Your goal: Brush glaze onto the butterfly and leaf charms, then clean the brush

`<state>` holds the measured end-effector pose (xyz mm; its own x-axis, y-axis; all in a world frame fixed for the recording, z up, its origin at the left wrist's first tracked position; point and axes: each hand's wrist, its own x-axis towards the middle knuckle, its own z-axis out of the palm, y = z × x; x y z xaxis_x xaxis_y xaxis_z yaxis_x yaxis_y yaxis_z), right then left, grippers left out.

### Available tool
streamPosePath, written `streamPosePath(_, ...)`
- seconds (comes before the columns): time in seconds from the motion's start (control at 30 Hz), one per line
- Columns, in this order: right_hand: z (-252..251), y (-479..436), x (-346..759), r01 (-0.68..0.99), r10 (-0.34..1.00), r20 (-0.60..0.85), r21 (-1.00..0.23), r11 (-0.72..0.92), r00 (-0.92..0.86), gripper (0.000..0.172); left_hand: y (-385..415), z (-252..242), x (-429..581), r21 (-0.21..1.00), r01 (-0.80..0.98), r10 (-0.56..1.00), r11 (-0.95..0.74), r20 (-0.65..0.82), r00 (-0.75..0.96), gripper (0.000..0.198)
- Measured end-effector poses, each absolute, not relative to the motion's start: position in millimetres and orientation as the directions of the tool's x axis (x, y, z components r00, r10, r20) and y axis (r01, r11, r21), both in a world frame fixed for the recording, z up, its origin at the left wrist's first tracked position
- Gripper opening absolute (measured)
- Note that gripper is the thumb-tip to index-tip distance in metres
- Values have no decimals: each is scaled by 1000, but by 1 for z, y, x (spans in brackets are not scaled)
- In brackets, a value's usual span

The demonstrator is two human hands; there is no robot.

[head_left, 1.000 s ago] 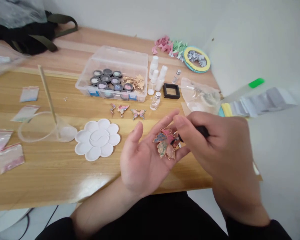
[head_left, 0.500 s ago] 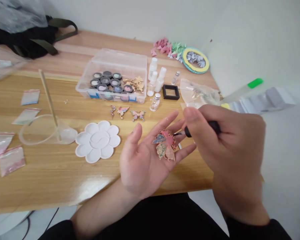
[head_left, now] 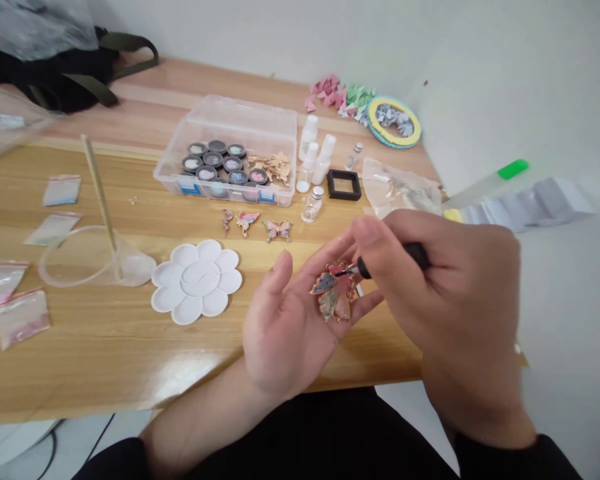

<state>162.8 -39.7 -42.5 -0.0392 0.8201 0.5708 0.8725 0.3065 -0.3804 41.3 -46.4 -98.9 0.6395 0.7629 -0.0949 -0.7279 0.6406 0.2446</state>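
Observation:
My left hand (head_left: 290,327) is palm up, fingers spread, and holds a gold-rimmed charm (head_left: 334,293) with pink, blue, green and peach petal-like parts across its palm and finger bases. In my right hand (head_left: 445,287) is a small black-handled brush (head_left: 365,267), closed in the fingers. The brush's thin tip is at the upper pink part of the charm; whether it touches cannot be seen for sure. A butterfly charm (head_left: 279,231), a winged charm (head_left: 247,222) and a crescent-shaped charm (head_left: 227,219) lie on the table beyond my left hand.
Left stand a white flower-shaped palette (head_left: 197,281) and a plastic cup (head_left: 130,260) with a wooden stick (head_left: 97,193). Behind is a clear box (head_left: 173,180) of small pots, beside white bottles (head_left: 323,160), a glass vial (head_left: 311,205) and a black frame (head_left: 343,195). Powder bags (head_left: 24,317) lie far left.
My right hand has shifted left and slightly down, bringing the brush tip further over the charm's pink part. The left hand and charm have moved slightly right in the view.

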Motion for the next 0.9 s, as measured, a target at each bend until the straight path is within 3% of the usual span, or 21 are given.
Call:
streamPosePath(0.47,-42,-38,163,875,831,553,-371,312,-62,49,-47,-101,41,253,-748,786,613,-95,611,56)
streamPosePath(0.6,-41,-41,168,877,857,515,-414,245,3,52,-46,-99,42,254,-755,788,605,-52,614,55)
streamPosePath(0.9,-45,-49,171,867,822,570,-417,273,16,48,-44,-94,41,151,-743,758,652,-88,646,59)
